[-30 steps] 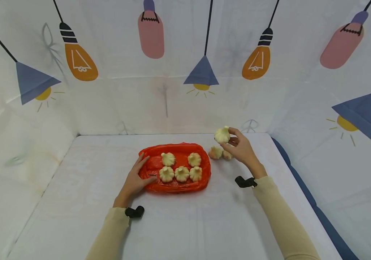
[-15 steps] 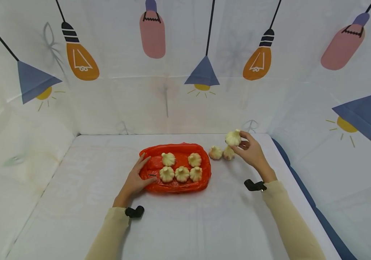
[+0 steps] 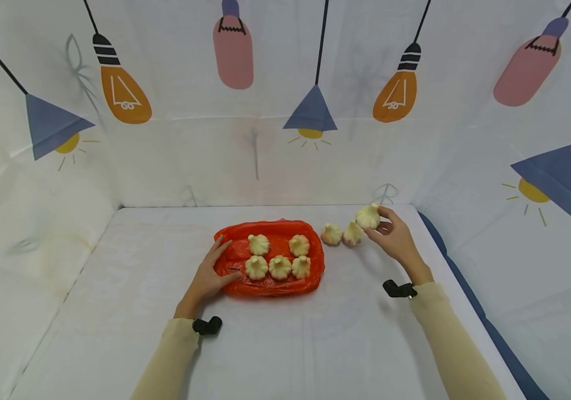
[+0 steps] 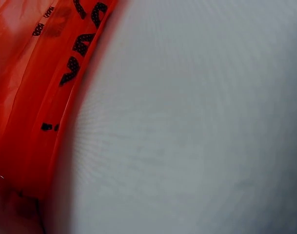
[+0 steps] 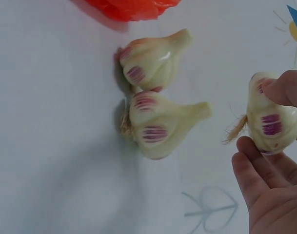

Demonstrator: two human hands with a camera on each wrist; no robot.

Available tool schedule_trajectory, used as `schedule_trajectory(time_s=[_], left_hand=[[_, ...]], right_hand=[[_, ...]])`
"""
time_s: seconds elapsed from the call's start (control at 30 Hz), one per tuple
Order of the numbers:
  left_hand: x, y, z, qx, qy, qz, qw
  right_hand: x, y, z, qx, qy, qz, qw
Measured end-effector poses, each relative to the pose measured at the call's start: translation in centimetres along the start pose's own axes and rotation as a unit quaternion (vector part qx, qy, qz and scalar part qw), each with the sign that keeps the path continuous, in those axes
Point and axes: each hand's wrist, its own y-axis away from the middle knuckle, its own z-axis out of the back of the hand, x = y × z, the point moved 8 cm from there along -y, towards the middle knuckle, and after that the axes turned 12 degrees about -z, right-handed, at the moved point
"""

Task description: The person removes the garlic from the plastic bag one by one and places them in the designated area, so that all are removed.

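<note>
White backdrop [image 3: 190,161] on three sides, printed with hanging lamps [image 3: 310,111] in blue, orange and pink; below it, a white surface [image 3: 275,350]. A red tray [image 3: 285,288] sits on the surface; clock positions are read from its centre, twelve being the backdrop side. Its covering resembles plastic film and bears black printed characters, seen from the left wrist.

Contents: five garlic bulbs [image 3: 280,268]; the rear two at eleven and two o'clock, the front three at about eight, four and half past three.

Left hand [image 3: 208,278], between eight and nine o'clock: fingers and thumb spread apart, resting on the tray's edge.

Right hand [image 3: 396,239], just short of three o'clock: fingers and thumb clamped on a single bulb [image 3: 367,217], held clear of the surface a little past two. Purple streaks and a root tuft noted on it.

Two loose bulbs [image 3: 352,233] lie on the surface between two and three o'clock, close together; contact between them cannot be confirmed.
</note>
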Motion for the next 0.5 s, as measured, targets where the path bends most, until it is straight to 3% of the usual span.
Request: schedule_trajectory(time_s=[0.5], left_hand=[[0.1,0.0,0.1,0.001,0.008,0.008,0.9999]], right_hand=[[-3.3,0.2,0.7,-0.017,0.053,-0.032,0.9979]])
